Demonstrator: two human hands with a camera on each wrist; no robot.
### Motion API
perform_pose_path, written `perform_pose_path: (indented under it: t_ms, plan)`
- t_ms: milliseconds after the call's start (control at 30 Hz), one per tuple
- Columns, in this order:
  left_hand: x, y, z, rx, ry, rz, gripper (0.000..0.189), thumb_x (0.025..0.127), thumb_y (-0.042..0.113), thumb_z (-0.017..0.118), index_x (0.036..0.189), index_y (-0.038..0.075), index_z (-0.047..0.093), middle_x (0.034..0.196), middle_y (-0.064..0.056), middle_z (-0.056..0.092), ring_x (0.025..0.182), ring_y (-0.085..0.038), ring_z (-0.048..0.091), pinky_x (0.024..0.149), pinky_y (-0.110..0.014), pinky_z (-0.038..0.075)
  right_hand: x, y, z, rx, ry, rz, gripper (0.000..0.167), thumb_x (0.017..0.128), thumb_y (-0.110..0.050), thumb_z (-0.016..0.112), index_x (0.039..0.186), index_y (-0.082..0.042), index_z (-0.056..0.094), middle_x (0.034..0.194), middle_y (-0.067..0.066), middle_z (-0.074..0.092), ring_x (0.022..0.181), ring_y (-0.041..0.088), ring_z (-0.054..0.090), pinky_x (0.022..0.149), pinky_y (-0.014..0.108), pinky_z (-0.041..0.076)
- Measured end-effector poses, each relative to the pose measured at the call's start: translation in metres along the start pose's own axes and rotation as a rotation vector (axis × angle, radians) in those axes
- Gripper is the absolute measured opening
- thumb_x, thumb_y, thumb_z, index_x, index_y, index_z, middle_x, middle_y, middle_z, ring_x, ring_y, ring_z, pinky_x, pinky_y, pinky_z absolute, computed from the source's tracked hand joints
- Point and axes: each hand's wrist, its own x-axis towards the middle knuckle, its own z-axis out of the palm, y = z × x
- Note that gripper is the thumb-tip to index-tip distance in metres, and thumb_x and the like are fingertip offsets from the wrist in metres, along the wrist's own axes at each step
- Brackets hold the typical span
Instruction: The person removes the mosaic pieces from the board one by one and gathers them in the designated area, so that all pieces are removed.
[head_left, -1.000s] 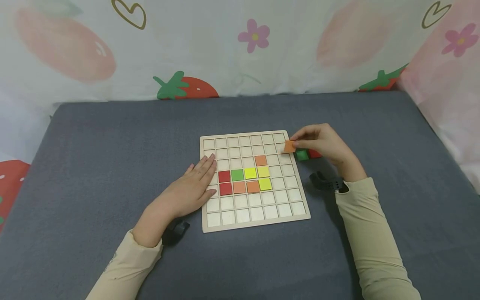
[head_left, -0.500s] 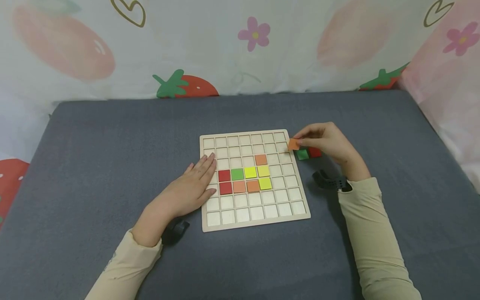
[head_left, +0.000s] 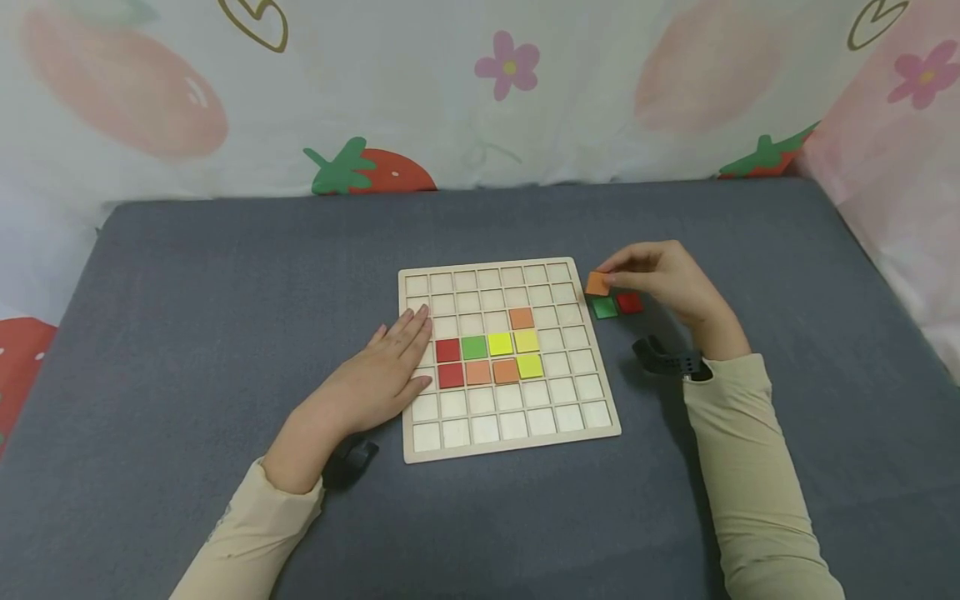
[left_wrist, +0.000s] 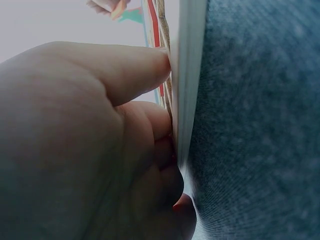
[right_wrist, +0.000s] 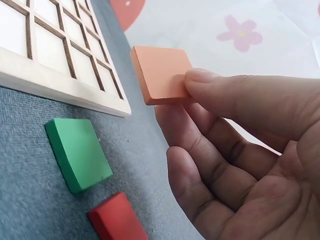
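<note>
An orange square tile [right_wrist: 162,74] is pinched between the thumb and fingers of my right hand [head_left: 660,279], just off the far right edge of the wooden grid board [head_left: 510,448]. Beneath that hand, a green tile [right_wrist: 80,152] and a red tile [right_wrist: 120,220] lie on the cloth beside the board. My left hand [head_left: 375,379] rests flat with fingers extended over the board's left edge; the left wrist view shows its thumb [left_wrist: 135,70] against the rim. Within the grid sit red tiles [head_left: 448,350], a green tile [head_left: 474,347], yellow tiles [head_left: 500,344] and orange tiles [head_left: 521,318].
A dark grey cloth [head_left: 225,275] covers the table. Behind its far edge hangs a white curtain [head_left: 570,108] printed with strawberries, flowers and hearts. A black strap [head_left: 663,358] sits at the right wrist.
My right hand has moved right and slightly away with the orange tile, from over the board's right edge to just past it. My left hand has stayed in place.
</note>
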Motion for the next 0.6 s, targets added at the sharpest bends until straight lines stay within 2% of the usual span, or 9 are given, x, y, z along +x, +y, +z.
perform_pose_path:
  t_ms: [600]
  plan:
    - [-0.0001,-0.0010,0.0012,0.000,0.007,0.000,0.067,0.098,0.027,0.048,0.148,-0.005,0.017,0.156,-0.016,0.006,0.144,-0.029,0.005,0.113,-0.048,0.013,-0.0030,0.0024,-0.0079,-0.023,0.030,0.020,0.018,0.087,-0.001,0.065,0.103,0.007,0.067,0.089,-0.001,0.069,0.084,0.013,0.063,0.075,0.024,0.051]
